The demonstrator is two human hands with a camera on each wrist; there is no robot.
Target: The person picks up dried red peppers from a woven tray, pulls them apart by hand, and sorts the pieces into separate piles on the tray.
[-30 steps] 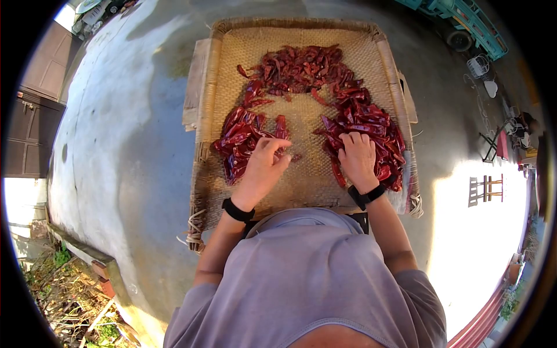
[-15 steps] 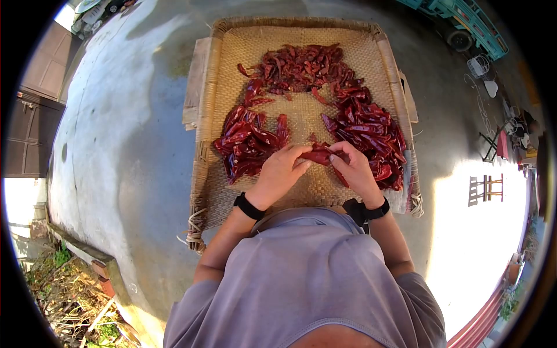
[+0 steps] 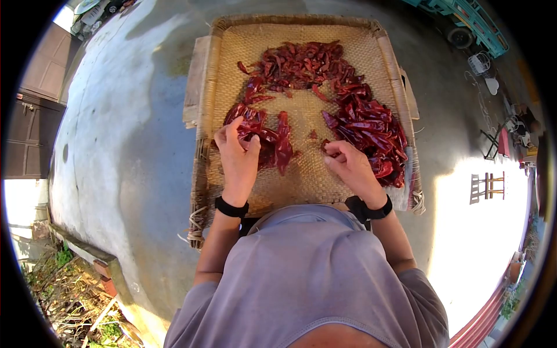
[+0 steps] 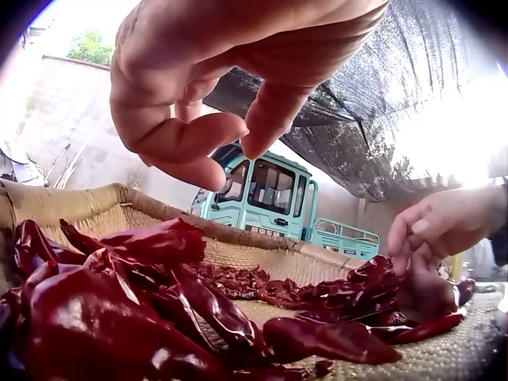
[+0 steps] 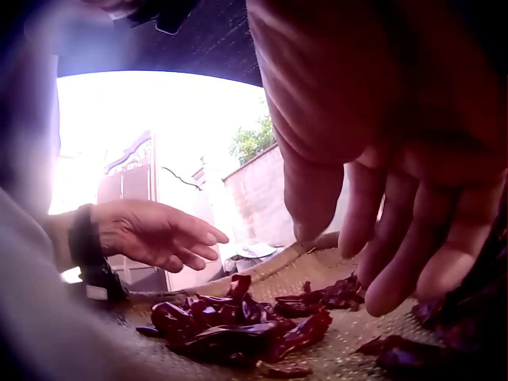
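My left hand (image 3: 237, 165) is over the left pile of dried red chili peppers (image 3: 282, 152), fingers loosely bent and nothing between them. In the left wrist view its thumb and fingertips hang above the glossy peppers (image 4: 103, 325). My right hand (image 3: 355, 169) is beside the right pile of chilies (image 3: 371, 124), at its inner edge. A small dark red bit (image 3: 326, 145) shows at its fingertips in the head view. In the right wrist view the right fingers (image 5: 389, 270) hang down, thumb apart from them, with no pepper visible in the gap.
The peppers lie in a woven tray (image 3: 232, 69) with a raised rim. Smaller chili pieces (image 3: 301, 64) are heaped at its far end. Wooden boards (image 3: 197, 81) stick out under its sides. A turquoise vehicle (image 4: 270, 190) stands beyond, and a stool (image 3: 493, 185) is at the right.
Both hands first reached to the piles, then met over the middle with a chili between them. Now they are apart, the left back over its pile without the chili, the right near its pile.
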